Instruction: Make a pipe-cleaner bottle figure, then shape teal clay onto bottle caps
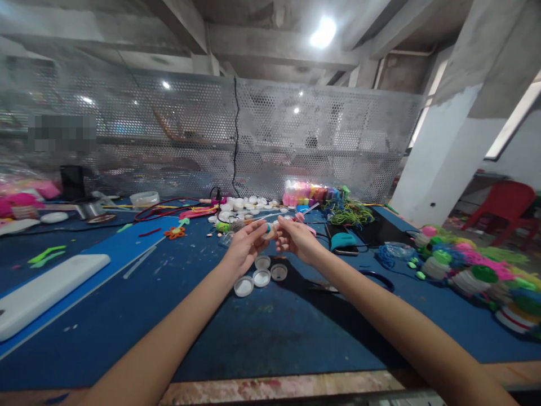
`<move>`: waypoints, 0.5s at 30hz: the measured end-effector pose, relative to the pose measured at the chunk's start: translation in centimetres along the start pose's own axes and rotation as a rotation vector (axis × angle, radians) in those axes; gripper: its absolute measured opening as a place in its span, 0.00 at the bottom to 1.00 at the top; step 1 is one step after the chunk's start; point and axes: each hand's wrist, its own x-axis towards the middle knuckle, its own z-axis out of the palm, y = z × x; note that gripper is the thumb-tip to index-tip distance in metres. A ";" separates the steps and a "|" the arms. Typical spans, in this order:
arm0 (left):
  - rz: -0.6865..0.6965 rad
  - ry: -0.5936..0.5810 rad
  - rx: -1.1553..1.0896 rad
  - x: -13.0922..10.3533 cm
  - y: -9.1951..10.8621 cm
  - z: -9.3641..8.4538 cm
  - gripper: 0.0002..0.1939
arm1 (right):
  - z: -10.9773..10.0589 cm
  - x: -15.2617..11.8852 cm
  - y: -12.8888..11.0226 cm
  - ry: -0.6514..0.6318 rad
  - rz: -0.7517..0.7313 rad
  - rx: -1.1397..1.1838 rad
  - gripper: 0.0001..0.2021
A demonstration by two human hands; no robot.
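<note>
My left hand (246,245) is closed in a pinch on a small, pale round cap (269,232) with a patch of blue at its edge. Close by on the right, my right hand (298,241) has its fingers curled and pinched together; what they hold, if anything, is too small to make out. Both hands are raised over the blue table. Just below them several white bottle caps (261,277) lie in a cluster, hollow sides up. Scissors (378,278) with a dark blue handle lie under my right forearm, partly hidden by it.
More white caps (243,207) are heaped at the back. Colourful packs of clay (310,193) and tangled green yarn (349,214) lie right of them. A white power bank-like slab (51,293) rests on a blue board (122,248) at left. Yarn-topped jars (473,279) line the right side.
</note>
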 end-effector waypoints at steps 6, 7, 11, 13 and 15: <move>0.007 -0.007 0.036 -0.1 0.0 0.1 0.14 | -0.4 0.2 0.4 -0.004 -0.070 -0.070 0.22; 0.010 -0.005 0.045 -0.2 0.0 0.1 0.14 | -0.4 0.3 0.5 -0.001 -0.073 -0.070 0.22; 0.027 0.000 0.085 -0.3 -0.1 0.2 0.16 | -0.2 0.3 0.4 -0.003 -0.065 -0.069 0.23; 0.039 -0.007 0.113 -0.3 -0.2 0.2 0.18 | -0.2 0.2 0.3 0.017 -0.054 -0.087 0.23; 0.058 -0.023 0.148 -0.4 -0.2 0.2 0.21 | -0.3 0.1 0.1 0.038 -0.049 -0.146 0.22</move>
